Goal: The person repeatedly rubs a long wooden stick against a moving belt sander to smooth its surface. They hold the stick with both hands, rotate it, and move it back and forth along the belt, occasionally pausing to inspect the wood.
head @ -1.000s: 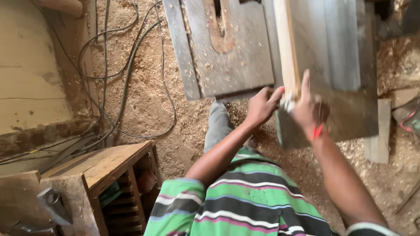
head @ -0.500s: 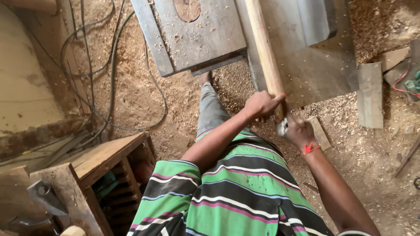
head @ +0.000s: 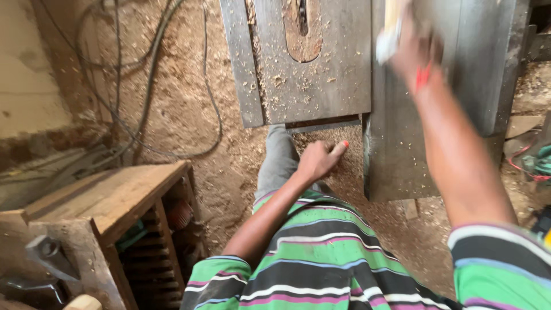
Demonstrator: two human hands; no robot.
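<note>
As seen: two hands [head: 367, 103], one saw table [head: 321, 74]

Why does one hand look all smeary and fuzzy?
In the head view, the right hand is smeared by motion blur above the saw table; the left hand and the sawdust look sharp; the light is soft, with no glare.

Right hand [head: 410, 49] blurred, raised over the grey saw table [head: 321, 74], gripping a pale object [head: 389, 35] (kind unclear). Left hand [head: 320, 161] loosely curled, empty, just below the table edge. Sawdust floor [head: 189, 132]; cables [head: 132, 86]; wooden bench [head: 109, 198] to the left.
</note>
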